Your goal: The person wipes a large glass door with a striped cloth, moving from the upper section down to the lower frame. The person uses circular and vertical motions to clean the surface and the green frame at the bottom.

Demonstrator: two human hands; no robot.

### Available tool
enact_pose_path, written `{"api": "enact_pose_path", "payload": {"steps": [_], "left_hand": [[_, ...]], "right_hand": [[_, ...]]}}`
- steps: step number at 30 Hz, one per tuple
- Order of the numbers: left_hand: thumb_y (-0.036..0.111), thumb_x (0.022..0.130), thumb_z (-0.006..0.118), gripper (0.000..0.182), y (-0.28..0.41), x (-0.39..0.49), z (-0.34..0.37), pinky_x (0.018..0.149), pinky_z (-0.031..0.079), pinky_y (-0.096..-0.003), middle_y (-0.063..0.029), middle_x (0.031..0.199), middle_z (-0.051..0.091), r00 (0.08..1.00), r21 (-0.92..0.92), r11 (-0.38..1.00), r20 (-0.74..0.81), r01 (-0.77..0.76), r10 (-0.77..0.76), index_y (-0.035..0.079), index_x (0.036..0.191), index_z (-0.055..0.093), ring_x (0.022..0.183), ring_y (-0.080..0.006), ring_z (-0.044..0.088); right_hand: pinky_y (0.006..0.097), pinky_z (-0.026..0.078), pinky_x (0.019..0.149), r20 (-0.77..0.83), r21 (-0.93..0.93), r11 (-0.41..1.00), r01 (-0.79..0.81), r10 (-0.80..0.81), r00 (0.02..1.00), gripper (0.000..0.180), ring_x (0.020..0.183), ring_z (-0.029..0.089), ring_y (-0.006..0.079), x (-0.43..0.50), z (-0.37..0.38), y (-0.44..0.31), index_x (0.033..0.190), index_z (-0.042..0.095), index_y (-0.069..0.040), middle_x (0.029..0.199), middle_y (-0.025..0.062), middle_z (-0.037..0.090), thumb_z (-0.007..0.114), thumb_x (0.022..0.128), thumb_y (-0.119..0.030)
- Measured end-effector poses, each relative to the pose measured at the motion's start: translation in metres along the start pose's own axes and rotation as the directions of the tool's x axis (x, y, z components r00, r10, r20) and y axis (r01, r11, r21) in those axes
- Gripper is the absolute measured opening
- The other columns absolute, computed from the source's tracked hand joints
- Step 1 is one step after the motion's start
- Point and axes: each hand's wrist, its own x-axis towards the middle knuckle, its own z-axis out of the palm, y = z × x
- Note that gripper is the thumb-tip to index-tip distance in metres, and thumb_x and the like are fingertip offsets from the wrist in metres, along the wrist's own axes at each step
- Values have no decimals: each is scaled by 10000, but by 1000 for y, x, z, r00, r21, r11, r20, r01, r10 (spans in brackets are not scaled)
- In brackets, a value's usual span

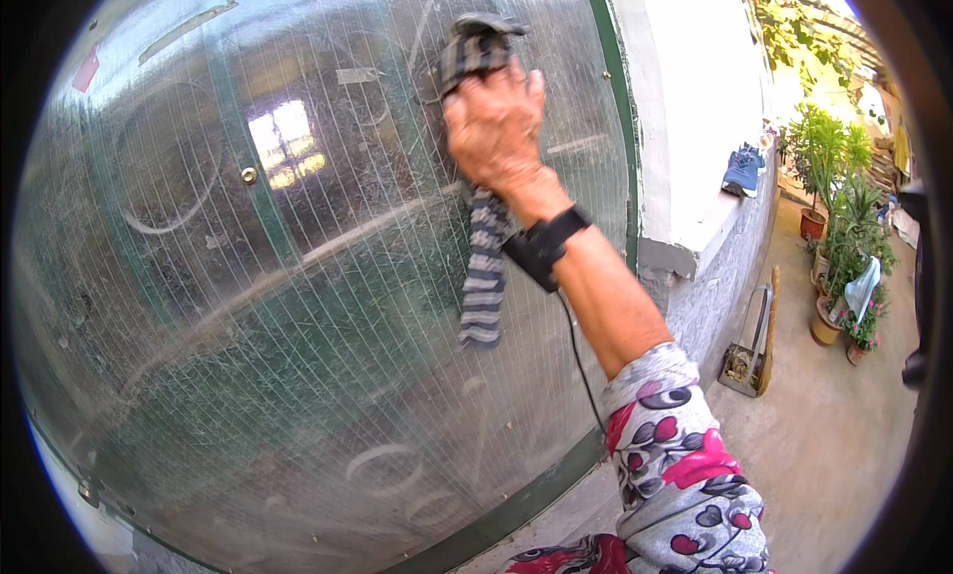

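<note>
My right hand (500,124) presses a striped grey and black cloth (482,276) against a clear, scratched plastic sheet (357,336) that covers a green-framed door or window. Part of the cloth bunches up above the fingers, and a long strip hangs below the palm. A black strap with a small device (543,246) and a cable sits around the wrist. The sleeve above it is grey with a pink and black print. My left hand is out of view.
Blue shoes (743,169) sit on the white ledge at the right. Below stand a dustpan (741,367) holding debris and a broom (770,336). Potted plants (826,325) line the concrete ground further right. A round metal fastener (249,176) projects from the green frame.
</note>
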Motion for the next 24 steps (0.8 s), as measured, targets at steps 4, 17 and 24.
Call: {"api": "enact_pose_path", "payload": {"steps": [4, 17, 24], "left_hand": [[173, 841, 591, 201, -23, -15, 6, 723, 452, -417, -186, 872, 610, 991, -68, 991, -57, 119, -123, -2, 937, 601, 777, -356, 563], [130, 837, 586, 144, 40, 22, -6, 726, 467, -408, -171, 872, 619, 986, 70, 998, -166, 5, 7, 8, 897, 633, 796, -349, 581], [67, 843, 561, 155, 74, 63, -11, 750, 477, -358, -148, 880, 637, 967, 3, 994, -233, -109, 107, -13, 950, 641, 813, -275, 609]], "right_hand": [[660, 245, 970, 24, -136, 984, -116, 121, 992, 381, 1208, 407, 413, 5, 8, 61, 1146, 590, -98, 1268, 205, 473, 504, 833, -298], [519, 380, 866, 94, -373, 716, -590, 662, 743, 307, 1003, 510, 379, -161, -39, 164, 1008, 591, -25, 1068, 211, 546, 463, 881, -273], [502, 417, 792, -51, -174, 866, -468, 467, 883, 276, 896, 520, 453, -204, -42, 175, 1058, 542, 8, 973, 260, 557, 513, 846, -167]]}}
